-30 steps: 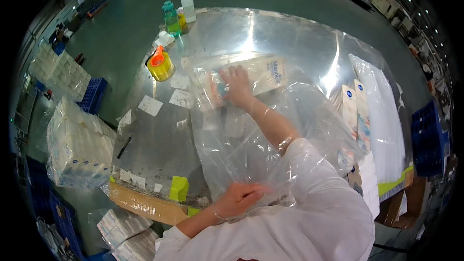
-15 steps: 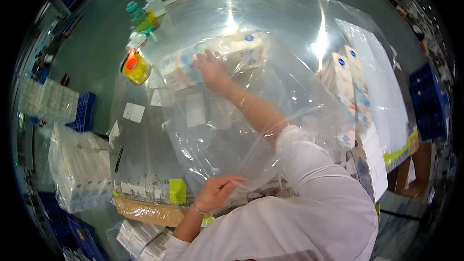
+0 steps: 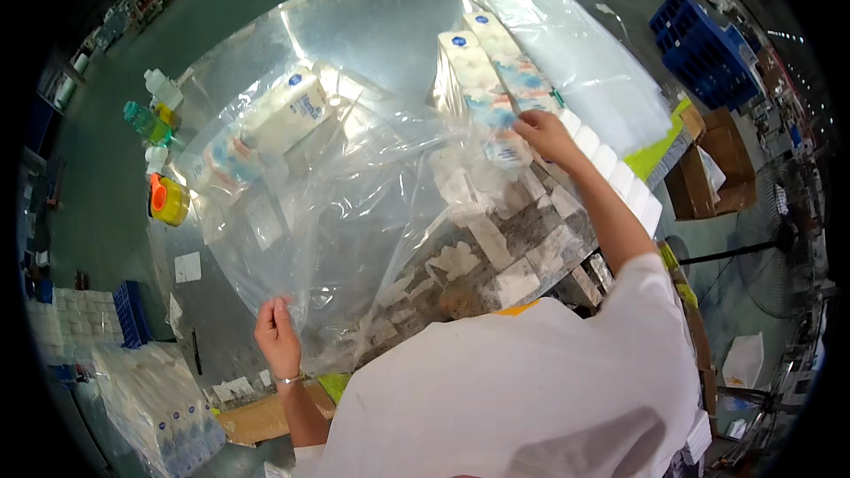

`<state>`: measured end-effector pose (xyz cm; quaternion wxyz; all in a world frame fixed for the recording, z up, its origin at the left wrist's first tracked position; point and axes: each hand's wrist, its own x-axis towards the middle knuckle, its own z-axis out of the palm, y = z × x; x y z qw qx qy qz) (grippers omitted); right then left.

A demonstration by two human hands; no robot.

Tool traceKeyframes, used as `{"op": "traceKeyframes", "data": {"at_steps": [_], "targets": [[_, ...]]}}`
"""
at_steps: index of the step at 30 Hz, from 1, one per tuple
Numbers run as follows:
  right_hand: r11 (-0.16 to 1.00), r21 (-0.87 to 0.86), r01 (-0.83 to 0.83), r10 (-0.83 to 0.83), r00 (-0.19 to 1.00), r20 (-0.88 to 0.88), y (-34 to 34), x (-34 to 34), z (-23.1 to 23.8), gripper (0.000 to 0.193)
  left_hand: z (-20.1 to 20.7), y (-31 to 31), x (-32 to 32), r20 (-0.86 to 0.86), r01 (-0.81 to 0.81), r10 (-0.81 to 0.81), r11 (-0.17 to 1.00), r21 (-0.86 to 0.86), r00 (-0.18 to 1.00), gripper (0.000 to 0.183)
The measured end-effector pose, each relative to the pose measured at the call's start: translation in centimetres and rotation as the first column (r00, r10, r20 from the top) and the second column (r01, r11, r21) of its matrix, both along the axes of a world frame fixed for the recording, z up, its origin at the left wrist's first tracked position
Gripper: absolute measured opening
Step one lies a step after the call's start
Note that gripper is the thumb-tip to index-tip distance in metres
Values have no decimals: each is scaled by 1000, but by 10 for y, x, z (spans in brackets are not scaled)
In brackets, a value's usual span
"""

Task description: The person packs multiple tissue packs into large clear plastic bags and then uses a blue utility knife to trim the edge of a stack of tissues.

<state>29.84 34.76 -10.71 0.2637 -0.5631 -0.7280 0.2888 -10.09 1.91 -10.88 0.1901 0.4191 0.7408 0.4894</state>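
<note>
A large clear plastic bag lies spread over the metal table. My left hand pinches its near edge. Inside the bag, at the far left, lies a long white pack with blue and orange print, which looks like a tissue pack. Two similar packs lie side by side on the right: a nearer pack and a farther pack. My right hand is at their near end, fingers reaching over the nearer pack with no grip closed round it.
A stack of clear plastic sheets covers the table's far right. Bottles and a yellow tape roll with an orange core stand at the left edge. Wrapped packs are at lower left. A fan stands right.
My right hand has come out of the bag, away from the pack inside, and moved right to the two packs. My left hand still holds the bag's edge. The view has turned right.
</note>
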Motion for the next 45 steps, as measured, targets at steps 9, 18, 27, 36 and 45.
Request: {"op": "traceKeyframes", "data": {"at_steps": [9,18,27,36,45], "targets": [[955,-104,277,-203,868,453,56,-100,-23,102,11,-23,44,-311,-91,50,989,-119,949,19],[822,-527,-217,-235,713,-661,-29,7,-33,88,-6,-23,18,-95,-80,81,997,17,992,20],[853,-510,110,-485,527,-698,-170,63,50,49,-6,-12,30,82,66,-66,998,6,994,24],[831,-555,-38,-486,436,-757,-229,74,37,54,2,2,4,106,61,-71,994,95,992,26],[587,-574,-571,-219,570,-792,-256,-66,75,60,63,-17,42,-168,226,-206,968,106,964,22]]}}
